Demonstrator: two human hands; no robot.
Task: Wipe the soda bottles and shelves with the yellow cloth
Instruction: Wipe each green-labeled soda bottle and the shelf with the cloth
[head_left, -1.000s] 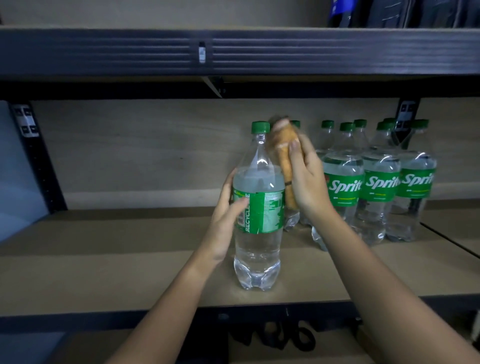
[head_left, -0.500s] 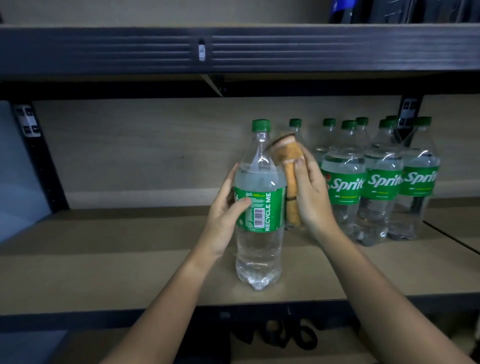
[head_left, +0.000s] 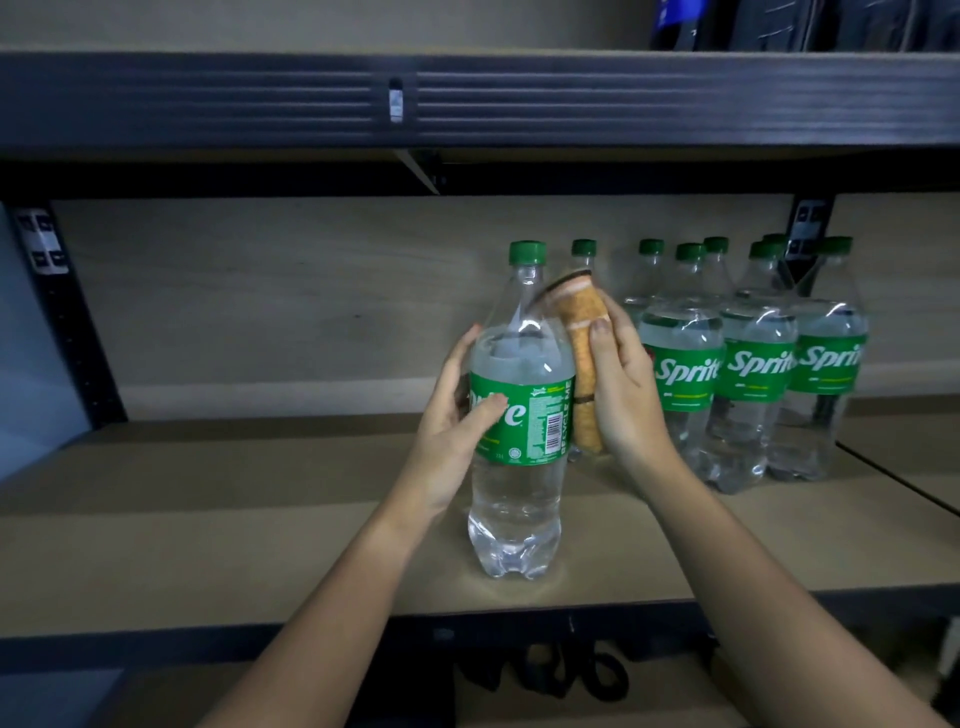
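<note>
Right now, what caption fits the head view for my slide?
Left hand steadies a Sprite bottle on the shelf while right hand presses the yellow cloth against its side.

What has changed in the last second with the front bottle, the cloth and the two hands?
The front bottle has been turned: its label showed RECYCLE, then the barcode, now part of the Sprite logo. The right hand slid the yellow cloth down from beside the cap to the bottle's shoulder and label. The left hand keeps its grip on the label. The bottles behind and the shelf are unchanged.
</note>
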